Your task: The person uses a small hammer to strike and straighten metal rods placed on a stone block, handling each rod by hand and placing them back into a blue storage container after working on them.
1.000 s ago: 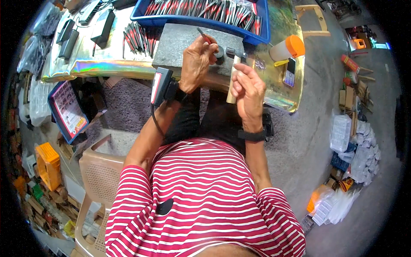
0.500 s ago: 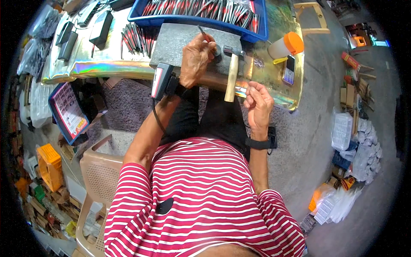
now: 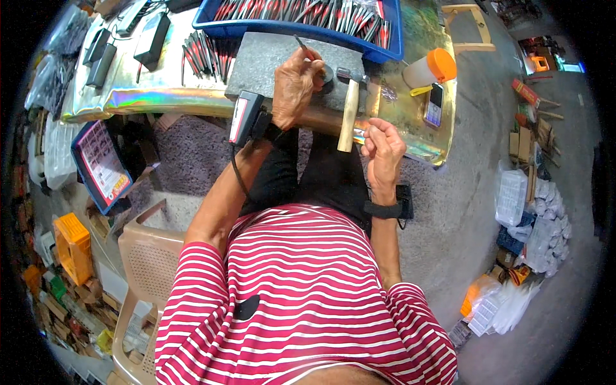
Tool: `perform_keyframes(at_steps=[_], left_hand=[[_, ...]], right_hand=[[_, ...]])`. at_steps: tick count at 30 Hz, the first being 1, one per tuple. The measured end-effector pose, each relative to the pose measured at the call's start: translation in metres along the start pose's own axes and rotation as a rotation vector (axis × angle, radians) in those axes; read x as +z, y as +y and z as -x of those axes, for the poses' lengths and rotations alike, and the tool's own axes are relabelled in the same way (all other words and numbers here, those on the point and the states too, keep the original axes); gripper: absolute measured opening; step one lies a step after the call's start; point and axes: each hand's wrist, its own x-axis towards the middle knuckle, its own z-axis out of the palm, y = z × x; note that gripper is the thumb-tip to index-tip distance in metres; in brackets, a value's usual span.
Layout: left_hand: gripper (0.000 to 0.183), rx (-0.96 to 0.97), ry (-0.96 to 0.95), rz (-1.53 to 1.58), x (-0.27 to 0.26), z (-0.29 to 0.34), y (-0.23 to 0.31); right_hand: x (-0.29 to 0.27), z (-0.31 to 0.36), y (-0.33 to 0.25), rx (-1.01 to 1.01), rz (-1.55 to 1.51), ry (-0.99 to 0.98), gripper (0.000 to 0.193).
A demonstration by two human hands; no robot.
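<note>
On the grey block my left hand is closed around a slim red-and-black tool, whose dark tip sticks out above the fingers. The fingers hide most of that tool. A hammer lies with its dark head on the block and its wooden handle jutting over the near edge. Just right of the handle's end, my right hand has thumb and fingertips drawn together. Whatever they pinch, if anything, is too small to make out. A round dark piece is partly hidden beside my left hand.
Behind the block stands a blue tray of similar slim tools; more lie in a bunch to its left. A bottle with an orange lid, a phone and small metal pins are at the right. Black boxes sit far left.
My right hand has shifted slightly left and up, nearer the hammer handle. My left hand stays at the block on the slim tool, barely moved.
</note>
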Motion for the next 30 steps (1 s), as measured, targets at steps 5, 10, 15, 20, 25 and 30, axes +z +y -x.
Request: perform_keyframes(at_steps=[5, 10, 15, 20, 25, 30], left_hand=[[0.004, -0.019, 0.012, 0.043, 0.0, 0.0, 0.0], [0.005, 0.051, -0.033, -0.11, 0.001, 0.001, 0.004], [0.008, 0.183, -0.083, -0.22, -0.001, -0.002, -0.005], [0.012, 0.402, -0.123, -0.428, -0.002, -0.004, -0.002], [0.017, 0.474, -0.267, -0.495, -0.004, -0.008, 0.0], [0.018, 0.488, -0.263, -0.508, -0.004, -0.009, 0.0]], right_hand=[[0.001, -0.002, 0.004, -0.001, 0.051, -0.003, 0.019], [0.004, -0.006, 0.008, -0.054, 0.243, -0.019, 0.021], [0.005, -0.009, 0.013, -0.285, 0.694, -0.104, 0.026], [0.014, -0.009, 0.018, 0.076, 0.272, -0.258, 0.026], [0.017, -0.014, 0.017, 0.29, -0.129, -0.26, 0.022], [0.009, -0.02, -0.001, 0.339, -0.097, -0.228, 0.018]])
